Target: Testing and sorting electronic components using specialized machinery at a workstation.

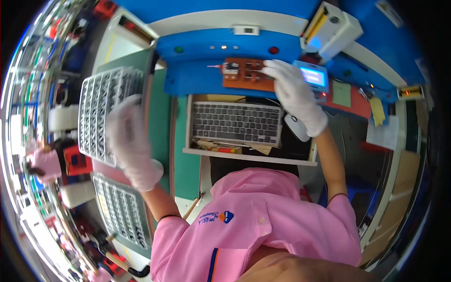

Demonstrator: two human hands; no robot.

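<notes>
My right hand (296, 94), in a white glove, reaches over the right end of an orange-brown fixture block (260, 82). Its fingers are stretched out at the block's edge; whether they touch it I cannot make out. A small dark and white part (230, 69) sits at the left end of the block, with a thin pink tip pointing left. My left hand (129, 138), gloved too, is over the right edge of a clear plastic tray (101, 110) with rows of small dark parts. Motion smears its fingers, so what it holds, if anything, does not show.
A keyboard (237, 122) and a white mouse (297, 127) lie in a pulled-out drawer (249, 156) before me. Right of the fixture stands a blue device with a lit screen (313, 76). A second clear tray (123, 209) lies at the lower left.
</notes>
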